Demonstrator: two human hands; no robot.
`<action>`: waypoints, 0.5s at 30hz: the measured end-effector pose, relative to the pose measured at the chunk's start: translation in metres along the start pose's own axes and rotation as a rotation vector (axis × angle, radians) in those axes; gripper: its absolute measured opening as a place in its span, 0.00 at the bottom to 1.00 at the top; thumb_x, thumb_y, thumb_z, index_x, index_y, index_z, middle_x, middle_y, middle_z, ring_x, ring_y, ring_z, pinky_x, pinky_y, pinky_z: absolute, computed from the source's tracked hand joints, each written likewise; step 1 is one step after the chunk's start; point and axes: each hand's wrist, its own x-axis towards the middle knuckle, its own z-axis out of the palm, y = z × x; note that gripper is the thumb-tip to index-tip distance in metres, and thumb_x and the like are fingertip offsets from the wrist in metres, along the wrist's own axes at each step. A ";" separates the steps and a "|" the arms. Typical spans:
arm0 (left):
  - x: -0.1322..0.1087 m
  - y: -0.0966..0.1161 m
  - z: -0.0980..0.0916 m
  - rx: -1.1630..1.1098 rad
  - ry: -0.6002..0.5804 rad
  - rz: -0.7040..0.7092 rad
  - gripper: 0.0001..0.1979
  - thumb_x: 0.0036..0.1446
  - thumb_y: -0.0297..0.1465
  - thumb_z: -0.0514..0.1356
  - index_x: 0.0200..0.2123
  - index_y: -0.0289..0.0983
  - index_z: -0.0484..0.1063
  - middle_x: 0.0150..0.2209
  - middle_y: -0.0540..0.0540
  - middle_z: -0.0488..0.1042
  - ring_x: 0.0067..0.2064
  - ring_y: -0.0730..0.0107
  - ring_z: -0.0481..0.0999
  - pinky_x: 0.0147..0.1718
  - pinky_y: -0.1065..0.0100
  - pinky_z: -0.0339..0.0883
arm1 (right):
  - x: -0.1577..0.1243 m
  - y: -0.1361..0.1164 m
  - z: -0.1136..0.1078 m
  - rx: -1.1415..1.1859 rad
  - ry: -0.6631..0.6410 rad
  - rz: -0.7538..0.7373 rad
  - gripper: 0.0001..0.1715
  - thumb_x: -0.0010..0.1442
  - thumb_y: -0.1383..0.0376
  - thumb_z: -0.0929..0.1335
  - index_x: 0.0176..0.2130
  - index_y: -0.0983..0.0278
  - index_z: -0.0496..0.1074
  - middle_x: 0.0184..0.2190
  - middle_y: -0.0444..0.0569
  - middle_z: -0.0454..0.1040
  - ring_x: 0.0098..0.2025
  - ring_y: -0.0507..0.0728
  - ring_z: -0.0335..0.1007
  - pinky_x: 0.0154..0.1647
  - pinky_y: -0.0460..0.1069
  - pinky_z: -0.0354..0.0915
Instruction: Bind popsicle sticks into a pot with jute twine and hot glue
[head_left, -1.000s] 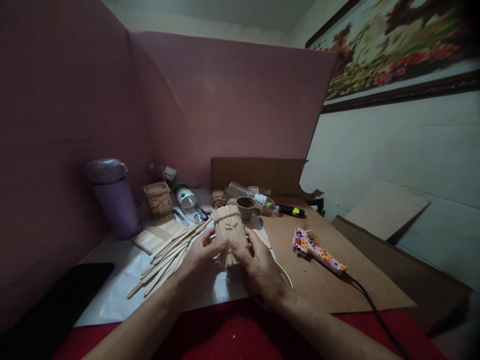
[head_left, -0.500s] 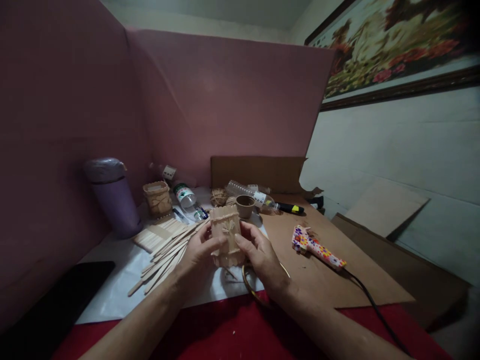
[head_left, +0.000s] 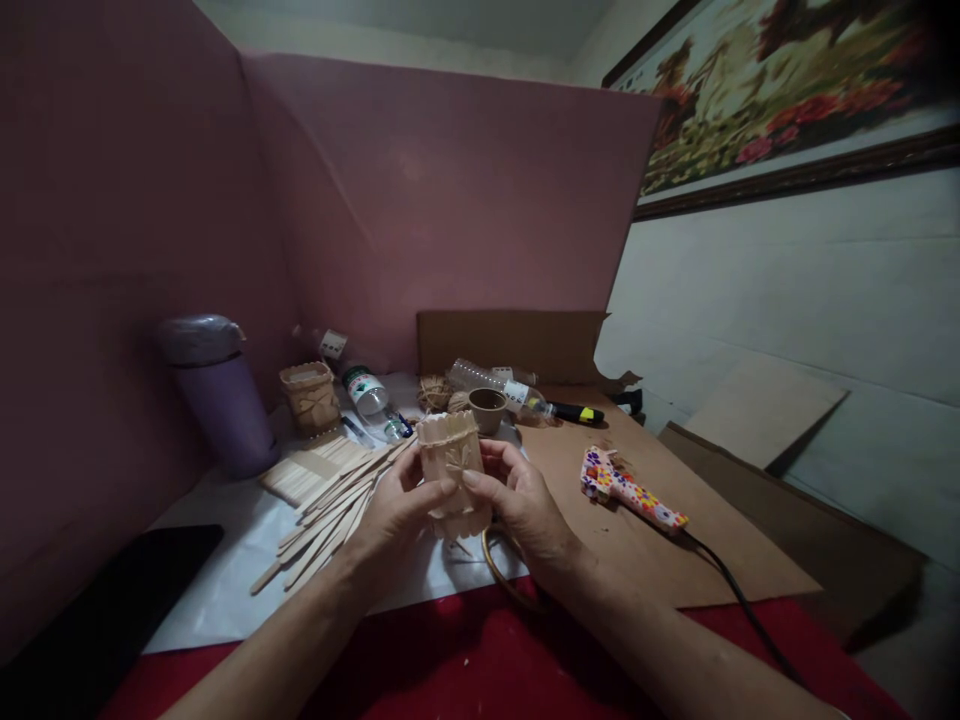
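Between my two hands is a small craft-stick cup [head_left: 448,450], with a cord band near its top and a leaf-like ornament on its front. My left hand [head_left: 401,500] grips it from the left, thumb pressed on the front. From the other side my right hand [head_left: 521,495] holds it, its thumb tip near the ornament and its fingers partly hidden behind. A gold-coloured ring [head_left: 491,565] lies on the table under my right hand. Loose craft sticks [head_left: 322,530] fan out left of my left hand.
A flowered glue gun [head_left: 626,490] with a black cord lies on cardboard at right. Behind the hands are a brown cup [head_left: 487,408], plastic bottles [head_left: 364,388] and twine [head_left: 433,393]. A purple tumbler [head_left: 225,400] and another stick-covered cup [head_left: 310,398] stand left.
The cup is tilted slightly differently, and my thumbs have come closer together on its front, the right one moving left. The whole view has shifted slightly.
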 end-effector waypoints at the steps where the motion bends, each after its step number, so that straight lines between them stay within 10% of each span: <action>1: 0.000 0.001 0.000 -0.001 0.003 -0.004 0.29 0.45 0.30 0.69 0.52 0.33 0.69 0.50 0.35 0.75 0.47 0.52 0.76 0.43 0.61 0.68 | 0.000 -0.001 0.000 0.009 -0.003 0.002 0.26 0.50 0.57 0.74 0.47 0.62 0.69 0.47 0.56 0.75 0.50 0.64 0.71 0.52 0.61 0.64; 15: -0.002 0.006 0.004 -0.006 0.007 -0.011 0.28 0.44 0.30 0.69 0.51 0.34 0.71 0.48 0.37 0.76 0.47 0.53 0.76 0.44 0.60 0.68 | -0.001 -0.003 0.000 0.022 0.003 0.007 0.27 0.48 0.58 0.75 0.47 0.62 0.70 0.46 0.55 0.75 0.48 0.63 0.70 0.49 0.60 0.64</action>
